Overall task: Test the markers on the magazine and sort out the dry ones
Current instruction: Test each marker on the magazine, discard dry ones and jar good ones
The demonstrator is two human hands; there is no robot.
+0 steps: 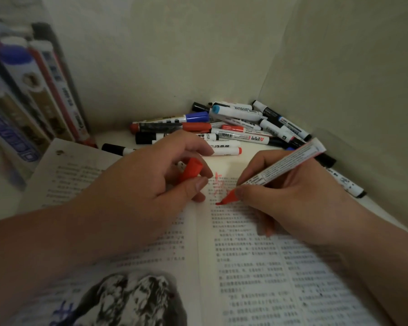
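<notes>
I am in the testing step. My right hand [292, 201] grips the red marker [285, 165] like a pen, thumb and fingers clamped around its barrel. Its chisel tip touches the right page of the open magazine [257, 267], just above the centre of the view. My left hand [146, 182] sits at about 9 o'clock from that tip and pinches the red cap [190, 170] between thumb and curled fingers. Just at 12 o'clock from the tip there are red scribbles [218, 184] on the page, faint and patchy, so I judge this one writes, though weakly.

The pile of markers [233, 123] lies at 12 to 1 o'clock against the wall, well apart from the page. Books [33, 90] lean at 10 o'clock.

Next I need a short firm stroke to settle whether the ink flows. Then the cap must line up squarely with the tip before pressing it on. After that I need a clear spot away from the untested heap, since I cannot tell which loose markers are already sorted.
</notes>
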